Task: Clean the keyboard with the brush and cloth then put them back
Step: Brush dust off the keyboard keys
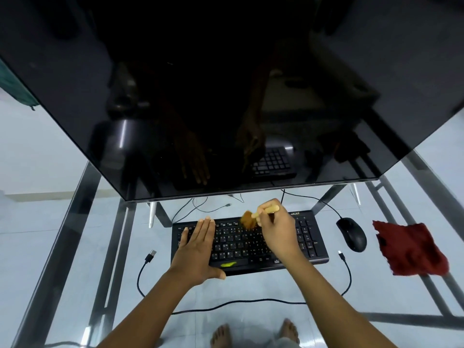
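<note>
Keyboard (236, 241), black, full-size with number pad: lies flat at the middle of a glass-topped table (62, 247), directly in front of a large dark monitor (226, 96). A yellow-green smear (228, 264) marks its space bar. Left hand (198, 247): laid flat on the keyboard's left portion, fingers straight and together, thumb spread along the front edge, holding nothing. Right hand (276, 232): above the keyboard's right-of-centre section, fingers curled round the pale wooden handle of a brush (251, 218). The brush's brown bristles touch the upper key rows near the middle; the handle end points right. Cloth (411, 249), dark red, crumpled: rests on the table well to the right, beyond a black mouse (351, 234) that sits just beside the keyboard's right end. Black cable (150, 256) with a USB plug: loops on the glass around the keyboard's front. Bare feet (221, 335): visible through the glass, at the bottom.
</note>
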A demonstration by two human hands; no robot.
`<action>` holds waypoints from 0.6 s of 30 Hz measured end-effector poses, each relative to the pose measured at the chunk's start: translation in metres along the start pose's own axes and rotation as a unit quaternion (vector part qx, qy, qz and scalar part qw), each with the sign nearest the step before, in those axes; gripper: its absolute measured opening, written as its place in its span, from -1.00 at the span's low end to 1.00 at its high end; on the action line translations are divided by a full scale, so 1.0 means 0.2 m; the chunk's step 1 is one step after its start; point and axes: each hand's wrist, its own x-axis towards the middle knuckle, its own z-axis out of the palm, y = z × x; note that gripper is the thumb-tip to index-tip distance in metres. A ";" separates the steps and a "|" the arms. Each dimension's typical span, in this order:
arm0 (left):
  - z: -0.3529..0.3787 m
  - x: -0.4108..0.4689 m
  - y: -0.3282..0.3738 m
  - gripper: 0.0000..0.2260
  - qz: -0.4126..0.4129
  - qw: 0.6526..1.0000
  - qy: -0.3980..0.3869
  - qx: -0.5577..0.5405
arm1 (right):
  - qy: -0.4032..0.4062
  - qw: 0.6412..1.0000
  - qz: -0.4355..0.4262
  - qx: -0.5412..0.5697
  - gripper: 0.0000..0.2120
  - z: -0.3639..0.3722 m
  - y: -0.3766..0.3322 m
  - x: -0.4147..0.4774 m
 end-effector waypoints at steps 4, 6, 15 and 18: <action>0.00 0.00 0.00 0.17 0.001 1.000 -0.002 0.018 | -0.166 0.986 0.026 0.006 -0.90 0.05 -0.04 -0.02; 0.00 0.00 0.00 0.15 0.005 0.999 -0.004 0.034 | -0.072 0.997 -0.001 -0.035 -0.89 0.03 0.01 0.00; 0.00 0.10 0.19 0.11 0.058 0.998 -0.012 0.007 | 0.052 0.998 0.015 -0.027 -0.91 -0.20 0.18 0.01; 0.01 0.15 0.26 0.12 0.073 0.997 -0.018 0.005 | -0.046 0.998 0.032 0.041 -0.90 -0.24 0.19 0.00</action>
